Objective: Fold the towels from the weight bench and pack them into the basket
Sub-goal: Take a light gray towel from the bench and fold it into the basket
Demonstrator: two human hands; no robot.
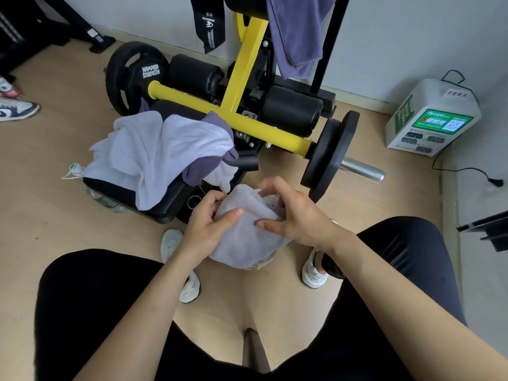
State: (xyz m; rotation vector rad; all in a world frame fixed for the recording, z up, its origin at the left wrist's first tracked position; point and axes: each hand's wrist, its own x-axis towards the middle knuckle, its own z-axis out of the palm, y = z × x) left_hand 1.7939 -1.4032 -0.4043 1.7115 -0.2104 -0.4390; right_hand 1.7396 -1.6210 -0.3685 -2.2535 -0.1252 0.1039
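While both hands hold it low between the knees, the folded towel (243,243) hangs directly over the basket (261,266), of which only a sliver of woven rim shows. The left hand (210,225) grips its left side, thumb on top and fingers curled under; the right hand (292,215) pinches the far right corner. The way in looks straight down, with neither hand nearer, while the unfolded towels (154,152) wait on the bench (165,206) ahead-left.

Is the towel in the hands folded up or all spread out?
Folded up. The grey towel is a compact, layered bundle held between the left hand and the right hand, not hanging open.
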